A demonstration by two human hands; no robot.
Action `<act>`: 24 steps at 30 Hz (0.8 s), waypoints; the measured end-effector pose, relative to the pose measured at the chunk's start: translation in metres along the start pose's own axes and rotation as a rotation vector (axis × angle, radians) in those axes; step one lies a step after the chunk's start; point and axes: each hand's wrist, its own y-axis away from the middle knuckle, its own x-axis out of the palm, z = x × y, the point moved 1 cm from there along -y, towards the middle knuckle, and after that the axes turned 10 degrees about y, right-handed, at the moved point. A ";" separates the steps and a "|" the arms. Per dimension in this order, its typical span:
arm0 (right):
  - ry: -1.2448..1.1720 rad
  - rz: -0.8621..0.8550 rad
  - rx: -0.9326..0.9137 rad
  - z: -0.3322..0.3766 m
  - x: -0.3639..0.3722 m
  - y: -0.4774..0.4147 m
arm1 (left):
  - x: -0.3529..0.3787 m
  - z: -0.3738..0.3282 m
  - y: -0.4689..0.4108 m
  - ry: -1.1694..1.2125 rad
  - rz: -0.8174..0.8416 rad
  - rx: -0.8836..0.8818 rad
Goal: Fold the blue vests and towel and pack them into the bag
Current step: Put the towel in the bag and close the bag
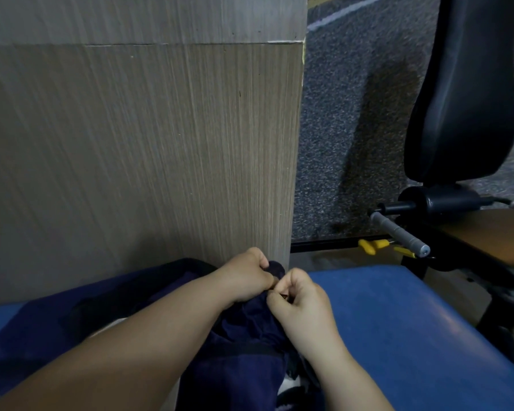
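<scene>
Head view: left hand (246,276) and right hand (301,304) both pinch the top edge of dark blue cloth (247,333), bunched on the bench (398,321) by the panel (131,158). Vest or bag, can't tell. Likely starting a fold; next: spread it flat first.

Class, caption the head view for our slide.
Left hand and right hand pinch dark blue cloth over a blue bench.
</scene>
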 end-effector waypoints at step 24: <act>-0.150 0.087 0.019 0.027 -0.015 0.008 | -0.033 -0.021 -0.021 -0.050 -0.050 0.121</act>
